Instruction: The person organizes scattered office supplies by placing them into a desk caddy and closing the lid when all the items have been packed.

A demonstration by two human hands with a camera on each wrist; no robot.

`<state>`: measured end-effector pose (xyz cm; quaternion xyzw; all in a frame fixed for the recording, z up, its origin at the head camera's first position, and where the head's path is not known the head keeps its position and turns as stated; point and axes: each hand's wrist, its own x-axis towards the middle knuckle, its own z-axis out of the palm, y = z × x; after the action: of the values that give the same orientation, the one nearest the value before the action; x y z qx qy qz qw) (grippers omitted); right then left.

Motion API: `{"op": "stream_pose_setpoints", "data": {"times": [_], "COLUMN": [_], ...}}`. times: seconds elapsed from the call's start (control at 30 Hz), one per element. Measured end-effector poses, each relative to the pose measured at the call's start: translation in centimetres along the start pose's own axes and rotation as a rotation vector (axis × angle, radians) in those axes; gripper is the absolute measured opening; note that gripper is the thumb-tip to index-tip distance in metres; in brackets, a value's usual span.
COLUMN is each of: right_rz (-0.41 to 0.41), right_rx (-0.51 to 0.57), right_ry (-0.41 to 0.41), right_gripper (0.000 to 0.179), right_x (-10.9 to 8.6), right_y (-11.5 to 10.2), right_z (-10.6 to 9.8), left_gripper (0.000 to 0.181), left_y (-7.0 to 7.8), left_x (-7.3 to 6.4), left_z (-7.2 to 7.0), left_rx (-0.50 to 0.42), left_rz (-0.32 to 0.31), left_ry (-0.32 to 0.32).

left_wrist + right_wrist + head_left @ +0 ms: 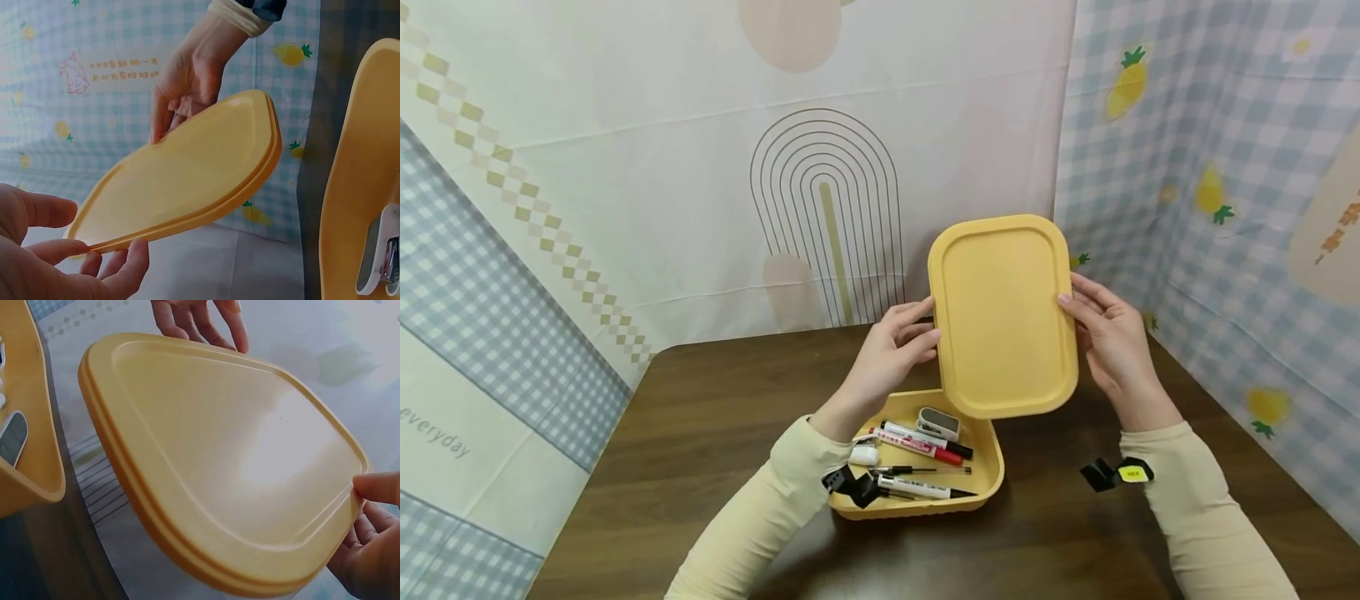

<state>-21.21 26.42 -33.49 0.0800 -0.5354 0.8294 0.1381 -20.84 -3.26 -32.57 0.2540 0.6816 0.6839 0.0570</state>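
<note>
A yellow rounded lid (1006, 317) is held up on edge over the back of the yellow box (996, 450). On its right side my right hand (1112, 337) pinches the rim, thumb on the near face and fingers behind. The left hand (891, 358) touches the opposite edge with its fingers, and in the left wrist view its thumb (53, 211) stands off the rim. Inside the uncovered box lie a red-capped marker (917, 447), a black-capped marker (925, 437), a thin pen (925, 470), another white marker (917, 487) and a grey-and-white oval object (938, 423).
The box stands on a dark wood table (700, 433). A small white object (863, 454) sits at the box's left side, partly behind the left forearm. Printed cloth (700, 167) hangs behind the table, and checked cloth (1225, 250) hangs along the right.
</note>
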Motion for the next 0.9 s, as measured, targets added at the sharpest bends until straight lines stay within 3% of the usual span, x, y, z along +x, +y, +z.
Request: {"op": "stream_pose_setpoints", "data": {"times": [0.47,0.9], "right_rz": [-0.011,-0.052], "right_rx": [0.042,0.038], "right_ry": [-0.032,-0.101], "right_gripper": [0.033,0.027], "right_x": [-0.1,0.0], "right_y": [-0.3,-0.5], "right_z": [0.4,0.7], "left_gripper": [0.048,0.044], "left_y": [0.0,2.5], "left_x": [-1.3,-0.6], "left_z": [0.0,-2.2], "left_rx": [-0.021,0.124], "left_rz": [0.065,0.112], "left_ry": [-0.008,0.076]}}
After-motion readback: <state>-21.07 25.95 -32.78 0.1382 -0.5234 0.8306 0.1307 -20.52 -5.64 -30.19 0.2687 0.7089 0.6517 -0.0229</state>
